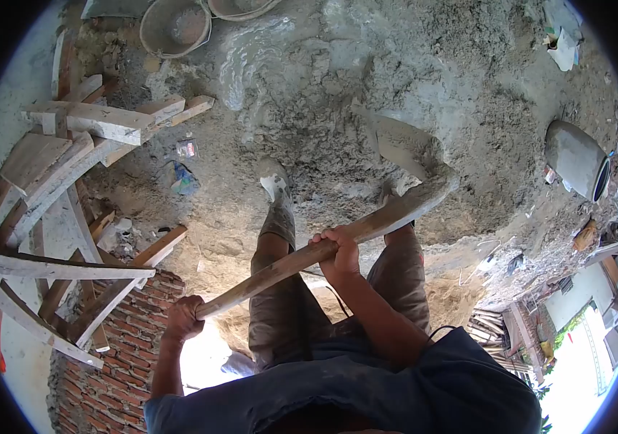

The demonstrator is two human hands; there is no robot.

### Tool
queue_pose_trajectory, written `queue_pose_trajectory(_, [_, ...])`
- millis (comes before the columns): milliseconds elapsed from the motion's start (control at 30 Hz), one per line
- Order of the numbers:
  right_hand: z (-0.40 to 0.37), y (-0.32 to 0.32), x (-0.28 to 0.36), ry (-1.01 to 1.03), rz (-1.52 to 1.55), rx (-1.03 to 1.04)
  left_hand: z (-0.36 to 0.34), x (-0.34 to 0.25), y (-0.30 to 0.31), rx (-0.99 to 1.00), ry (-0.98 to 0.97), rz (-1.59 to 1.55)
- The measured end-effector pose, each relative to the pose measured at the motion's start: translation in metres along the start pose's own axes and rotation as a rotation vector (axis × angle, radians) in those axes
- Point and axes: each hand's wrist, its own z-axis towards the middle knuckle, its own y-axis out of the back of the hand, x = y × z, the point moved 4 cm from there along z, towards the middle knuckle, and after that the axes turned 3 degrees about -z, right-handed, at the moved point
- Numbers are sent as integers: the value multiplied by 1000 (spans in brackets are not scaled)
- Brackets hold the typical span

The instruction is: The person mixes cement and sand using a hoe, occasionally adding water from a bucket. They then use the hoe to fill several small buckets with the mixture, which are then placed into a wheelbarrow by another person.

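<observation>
Left hand: The left hand (186, 317) is holding the near end of the hoe (388, 217), and its fingers are curling tight around the wood.
Right hand: The right hand (338, 253) is gripping the same stick farther along, near its middle, and its fingers are wrapping around it too.
Hoe: It is slanting across the front of both legs, going from the left hand up to the far right.
Blade: The blade (403, 145) is sitting at the hoe's far end, among the wet gray mix (309, 116). I cannot tell how deep its edge is going.
Feet: The left boot (274, 181) is standing beside the lumpy mix. The right foot is partly hiding behind the hoe's stick.
Clothes: The person is wearing a blue shirt (309, 401) and dirty pants (273, 325).
Buckets: Two round buckets (172, 29) are standing next to each other at the far side, well apart from the hands.
Wood: Lots of boards (92, 123) are leaning and crossing on the left, and a red brick wall (121, 354) is showing near them.
Trash: A small plastic cup (187, 148) and a crumpled wrapper (182, 179) are lying between the boards and the left boot.
Tub: A big gray tub (575, 159) is resting on the right, apart from the blade.
</observation>
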Motion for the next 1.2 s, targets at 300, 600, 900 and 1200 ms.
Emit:
queue_pose_trajectory(300, [156,-16,78,-114,-372,-148,46,-173,-53,270,481,-372])
queue_pose_trajectory(600, [137,-80,342,464,-556,-95,183,-324,-49,65,109,-444])
queue_pose_trajectory(900, [182,-40,216,0,-635,-80,85,-357,29,286,265,-586])
queue_pose_trajectory(1200, [146,-81,247,-221,-761,253,65,-414,134,422,-515,-1500])
